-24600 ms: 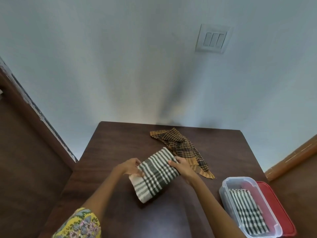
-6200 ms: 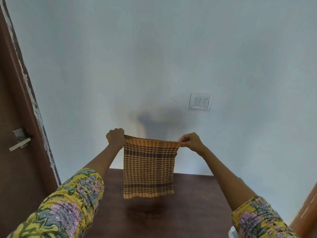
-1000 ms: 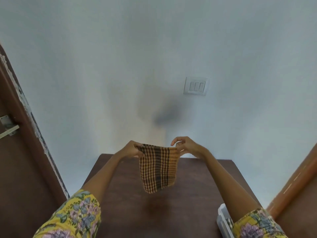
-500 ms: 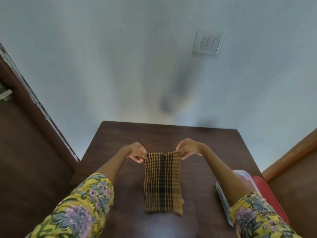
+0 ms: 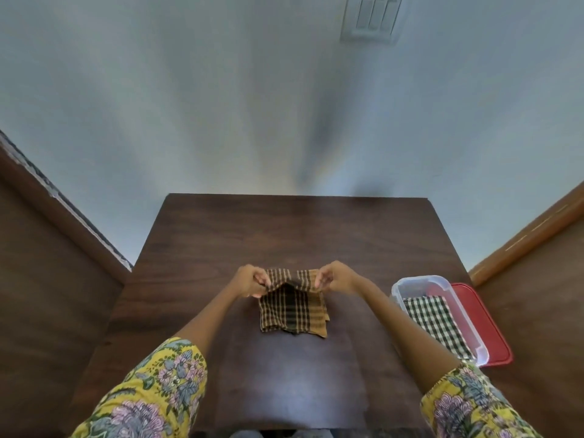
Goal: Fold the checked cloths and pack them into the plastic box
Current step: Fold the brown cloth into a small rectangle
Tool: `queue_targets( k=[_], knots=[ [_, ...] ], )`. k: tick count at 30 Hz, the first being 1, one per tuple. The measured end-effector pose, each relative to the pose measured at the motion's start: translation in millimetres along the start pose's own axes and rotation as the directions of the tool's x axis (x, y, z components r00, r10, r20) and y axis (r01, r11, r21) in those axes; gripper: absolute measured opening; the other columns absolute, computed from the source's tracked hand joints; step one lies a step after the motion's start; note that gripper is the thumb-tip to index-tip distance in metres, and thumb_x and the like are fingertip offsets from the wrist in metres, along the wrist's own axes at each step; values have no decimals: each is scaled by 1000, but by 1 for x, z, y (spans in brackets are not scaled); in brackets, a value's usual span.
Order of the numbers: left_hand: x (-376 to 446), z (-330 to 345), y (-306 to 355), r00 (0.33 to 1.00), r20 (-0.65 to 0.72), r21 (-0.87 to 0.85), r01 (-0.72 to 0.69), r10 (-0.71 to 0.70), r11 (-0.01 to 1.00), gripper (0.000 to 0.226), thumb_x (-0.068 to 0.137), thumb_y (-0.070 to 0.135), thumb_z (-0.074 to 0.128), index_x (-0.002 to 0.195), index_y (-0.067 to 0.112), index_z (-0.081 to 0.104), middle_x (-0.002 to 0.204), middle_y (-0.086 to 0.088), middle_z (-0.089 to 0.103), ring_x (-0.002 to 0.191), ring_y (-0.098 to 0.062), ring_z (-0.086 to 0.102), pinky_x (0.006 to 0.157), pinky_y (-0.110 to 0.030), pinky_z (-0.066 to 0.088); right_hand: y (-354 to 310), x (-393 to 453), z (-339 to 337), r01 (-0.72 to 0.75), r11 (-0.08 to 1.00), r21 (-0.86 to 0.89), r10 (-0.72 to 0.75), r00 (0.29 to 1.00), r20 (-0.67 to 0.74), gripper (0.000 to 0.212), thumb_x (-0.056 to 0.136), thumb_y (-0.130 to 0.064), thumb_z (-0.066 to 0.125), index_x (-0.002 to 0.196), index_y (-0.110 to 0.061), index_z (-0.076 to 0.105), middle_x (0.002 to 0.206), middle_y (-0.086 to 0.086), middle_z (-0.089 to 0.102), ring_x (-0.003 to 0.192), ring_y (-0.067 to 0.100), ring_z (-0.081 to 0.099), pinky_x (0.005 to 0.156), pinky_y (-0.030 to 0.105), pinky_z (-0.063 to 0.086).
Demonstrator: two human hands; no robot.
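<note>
Pinching soft checked cloth (image 5: 292, 314), half-folded

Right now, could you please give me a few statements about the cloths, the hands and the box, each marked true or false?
1. Both hands, left hand and right hand, pinch the far edge of the orange checked cloth. True.
2. The orange cloth hangs clear of the table. False: its near part lies on the table.
3. The plastic box holds a black-and-white checked cloth. True.
4. The red lid closes the box. False: it lies under the open box.
</note>
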State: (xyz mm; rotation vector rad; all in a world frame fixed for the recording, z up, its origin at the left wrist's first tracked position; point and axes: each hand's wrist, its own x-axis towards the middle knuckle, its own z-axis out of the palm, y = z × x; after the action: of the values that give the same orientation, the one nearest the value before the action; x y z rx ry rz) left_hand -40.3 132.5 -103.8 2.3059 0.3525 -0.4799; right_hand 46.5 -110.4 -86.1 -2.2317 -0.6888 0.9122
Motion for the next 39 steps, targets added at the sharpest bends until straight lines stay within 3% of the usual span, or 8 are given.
queue_targets(
  k=[4, 7, 12, 15, 21, 31, 35, 39],
  knots=[
    [-13, 19, -18, 989, 139, 68, 38, -48, 997, 24, 74, -9, 68, 98, -8, 71, 65, 0, 61, 50, 6, 49, 55, -7, 41, 14, -7, 34, -74, 992, -102, 88, 986, 143, 26, 71, 14, 57, 94, 7, 67, 77, 8, 65, 70, 17, 60, 76, 33, 53],
    [-20, 25, -28, 994, 107, 74, 10, -18, 997, 25, 72, -4, 74, 97, -5, 72, 93, -15, 72, 54, 11, 50, 56, 2, 37, 20, -12, 46, -66, 989, -133, 83, 988, 129, 24, 72, 10, 58, 92, 3, 69, 86, 16, 68, 74, 14, 59, 73, 23, 50],
    [-30, 21, -26, 998, 19, -302, 64, -61, 951, 11, 76, -11, 70, 76, 0, 70, 76, -15, 70, 67, -14, 62, 64, -14, 54, 12, -20, 45, -57, 994, 94, 65, 994, -87, 29, 71, 14, 50, 69, -10, 65, 64, 4, 59, 61, 15, 55, 58, 18, 43],
    [-37, 14, -23, 986, 41, -568, 155, -160, 808, 19, 79, -13, 65, 76, 7, 65, 64, -2, 66, 56, -6, 66, 58, -15, 58, 4, -25, 43, 16, 948, 317, 72, 962, -263, 35, 75, 17, 51, 62, -15, 60, 61, 4, 55, 56, 10, 51, 58, 23, 41],
    [-31, -31, 8, 991, -74, -621, 39, -108, 782, 12, 87, -8, 57, 90, 4, 58, 73, -7, 63, 51, -6, 67, 53, -14, 56, -24, -17, 0, 112, 962, 249, -6, 921, -390, 13, 79, 8, 62, 89, 2, 68, 73, 2, 64, 65, 7, 58, 63, 15, 48],
    [-3, -118, 94, 943, -330, -620, -244, 34, 746, 23, 95, -4, 45, 81, 14, 47, 84, -6, 52, 82, -17, 59, 91, -35, 50, -104, 16, -99, 287, 954, 82, -149, 695, -703, 21, 79, 12, 56, 87, 2, 72, 88, 13, 71, 80, 18, 64, 78, 23, 52],
    [-12, -126, 83, 957, -273, -423, -213, 100, 881, 7, 92, 3, 56, 92, 9, 51, 79, 0, 49, 74, -9, 52, 66, -21, 50, -107, 12, -107, 296, 950, 99, -174, 764, -621, 19, 76, 13, 58, 85, 2, 72, 84, 17, 70, 72, 19, 63, 77, 30, 53],
    [-17, -97, 47, 993, 66, -191, -84, 98, 978, 9, 89, 4, 60, 97, 7, 58, 91, -3, 56, 83, -13, 53, 60, -16, 48, -79, 7, -77, 216, 969, 118, -167, 928, -334, 19, 79, 13, 55, 86, 5, 71, 78, 13, 69, 64, 13, 61, 67, 26, 53]
  ],
)
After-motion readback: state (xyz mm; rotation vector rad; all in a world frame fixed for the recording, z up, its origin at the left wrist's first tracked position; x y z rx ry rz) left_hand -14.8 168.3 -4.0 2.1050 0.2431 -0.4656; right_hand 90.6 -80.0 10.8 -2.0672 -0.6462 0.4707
